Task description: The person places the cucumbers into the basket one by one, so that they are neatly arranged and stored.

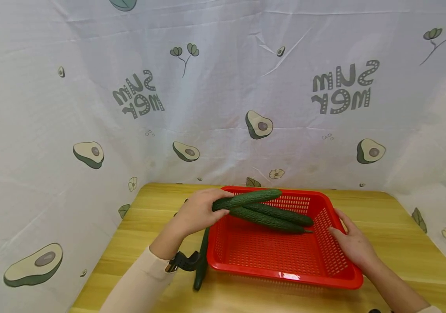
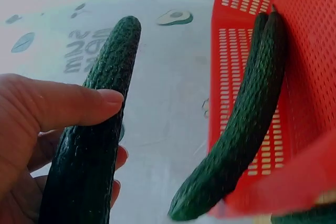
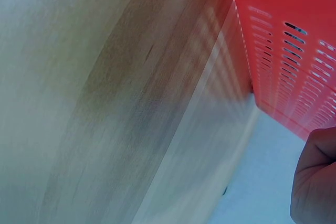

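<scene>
My left hand [image 1: 197, 213] grips a long green cucumber [image 1: 252, 198] near one end, above the left side of a red plastic basket [image 1: 258, 273]. In the left wrist view the thumb presses across this cucumber, with fingertips behind it. Two more cucumbers lie together in the basket; the nearer one [image 1: 266, 219] rests over the left rim in the left wrist view. My right hand [image 1: 354, 241] holds the basket's right rim, thumb on the inner side. In the right wrist view only part of that hand [image 3: 317, 182] shows beside the slotted wall.
Another cucumber [image 1: 201, 269] lies on the wooden table [image 1: 129, 243] along the basket's left side. Small dark ends show behind my left hand, too hidden to identify. A white cloth [image 1: 215, 108] with avocado prints hangs behind and beside the table.
</scene>
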The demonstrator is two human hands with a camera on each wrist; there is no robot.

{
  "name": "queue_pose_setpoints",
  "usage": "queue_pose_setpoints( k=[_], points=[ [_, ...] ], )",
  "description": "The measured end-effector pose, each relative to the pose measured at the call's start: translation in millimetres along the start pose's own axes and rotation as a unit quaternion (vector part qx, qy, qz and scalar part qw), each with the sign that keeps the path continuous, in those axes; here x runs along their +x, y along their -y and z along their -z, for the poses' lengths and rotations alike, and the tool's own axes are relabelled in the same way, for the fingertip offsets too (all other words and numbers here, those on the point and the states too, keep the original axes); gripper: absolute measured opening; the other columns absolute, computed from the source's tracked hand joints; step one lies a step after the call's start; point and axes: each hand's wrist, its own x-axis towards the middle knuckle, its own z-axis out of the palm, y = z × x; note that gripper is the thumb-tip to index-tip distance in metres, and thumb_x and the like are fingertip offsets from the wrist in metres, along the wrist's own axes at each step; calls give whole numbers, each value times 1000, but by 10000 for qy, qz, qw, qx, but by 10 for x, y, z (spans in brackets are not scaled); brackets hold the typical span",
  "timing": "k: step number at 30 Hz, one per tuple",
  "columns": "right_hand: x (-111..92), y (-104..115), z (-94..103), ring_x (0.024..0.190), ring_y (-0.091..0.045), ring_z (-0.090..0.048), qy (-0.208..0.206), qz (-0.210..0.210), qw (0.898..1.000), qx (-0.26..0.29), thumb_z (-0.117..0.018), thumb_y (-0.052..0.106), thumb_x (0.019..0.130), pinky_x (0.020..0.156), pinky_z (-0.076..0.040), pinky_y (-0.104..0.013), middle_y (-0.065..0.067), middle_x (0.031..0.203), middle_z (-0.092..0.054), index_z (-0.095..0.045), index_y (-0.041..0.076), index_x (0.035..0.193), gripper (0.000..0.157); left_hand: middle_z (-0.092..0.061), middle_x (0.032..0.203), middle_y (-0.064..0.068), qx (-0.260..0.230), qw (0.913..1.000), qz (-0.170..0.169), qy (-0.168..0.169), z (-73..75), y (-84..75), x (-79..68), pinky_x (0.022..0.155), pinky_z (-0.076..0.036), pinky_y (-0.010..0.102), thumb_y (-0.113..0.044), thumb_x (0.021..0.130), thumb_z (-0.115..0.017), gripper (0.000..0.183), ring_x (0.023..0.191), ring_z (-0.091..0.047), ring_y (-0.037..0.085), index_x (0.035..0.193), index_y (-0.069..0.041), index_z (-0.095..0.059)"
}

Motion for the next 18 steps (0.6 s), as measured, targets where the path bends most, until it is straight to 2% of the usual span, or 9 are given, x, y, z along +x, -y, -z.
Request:
queue_pose_setpoints(
  k=[5, 10, 18],
  points=[
    [-4, 3, -6, 78, -22, -72, -12, -4, 10000, 10, -40, 36, 111, 63, -62, -41, -36, 122, -57, 4, 19, 166, 72, -71, 131, 1, 140, 9990, -202, 366, -110, -77, 179, 106, -52, 39, -21, 92, -78, 41, 122, -66, 22, 132, -18, -69],
    [2, -11, 0, 78, -23, -72, 11, -8, 10000, 98, -39, 36, 111, 63, -62, -42, -36, 122, -56, 6, 20, 165, 73, -69, 134, -1, 196, 9961, -237, 823, -262, -151, 341, 108, -50, 36, -24, 93, -77, 41, 125, -64, 19, 133, -21, -69],
    [-4, -15, -11, 76, -24, -72, -17, 4, 9999, 139, -41, 36, 110, 61, -62, -43, -36, 119, -59, 4, 21, 166, 73, -67, 137, -5, 458, 9841, -584, 1613, -602, -263, 579, 112, -46, 28, -27, 95, -74, 38, 129, -61, 14, 132, -22, -69]
  ],
)
